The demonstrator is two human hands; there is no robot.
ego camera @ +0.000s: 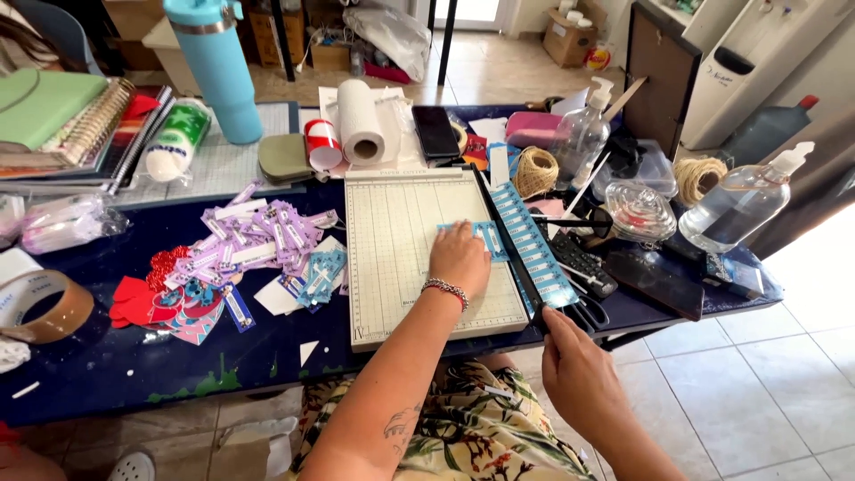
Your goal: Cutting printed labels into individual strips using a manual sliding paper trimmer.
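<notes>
A cream paper trimmer (410,258) with a printed grid lies on the dark blue table (107,365). My left hand (459,258), a bead bracelet at its wrist, presses flat on a small blue printed strip (488,236) at the trimmer's right edge. My right hand (579,370) grips the near end of the black cutting arm (508,240), which lies down along that edge. A long blue label sheet (534,245) hangs off to the right of the blade.
Purple and blue cut labels (258,240) and red paper shapes (142,298) lie left of the trimmer. Behind stand a paper towel roll (361,120), teal tumbler (218,71), phone (435,131), twine ball (534,169) and pump bottles (739,200). A tape roll (40,307) sits far left.
</notes>
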